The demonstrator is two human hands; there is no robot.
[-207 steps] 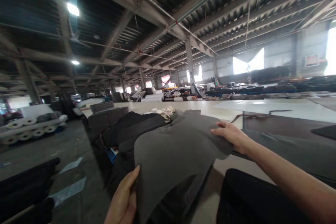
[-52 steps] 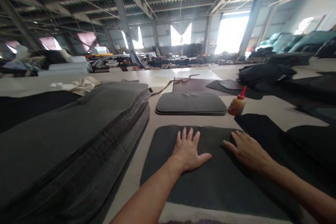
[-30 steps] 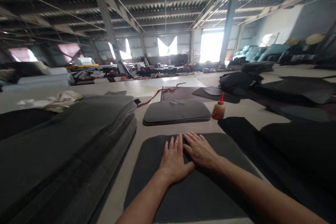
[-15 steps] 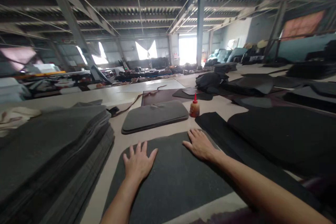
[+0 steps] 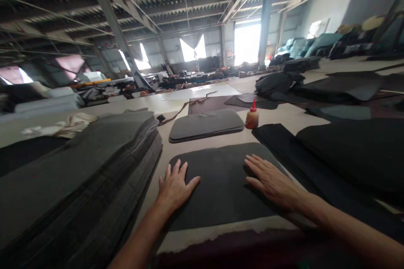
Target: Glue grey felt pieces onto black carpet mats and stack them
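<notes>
As the dark panel (image 5: 222,191) lies flat beneath left hand (image 5: 175,187) and right hand (image 5: 273,183), each grip is splayed, unclenched.

Could read no lettering, brand or number anywhere. Noted one sign (image 5: 229,53) on far wall (image 5: 213,43), too small to make out.

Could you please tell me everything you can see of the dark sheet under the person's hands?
The dark sheet is charcoal grey, matte and plain, like cloth or felt. Its far corners are rounded; its near edge is fairly straight. It lies flat on the pale table, in front of a stack of grey pieces. The left hand rests palm down at its left edge, the right hand on its right part, covering some of it. Whether it is one layer is unclear.
</notes>
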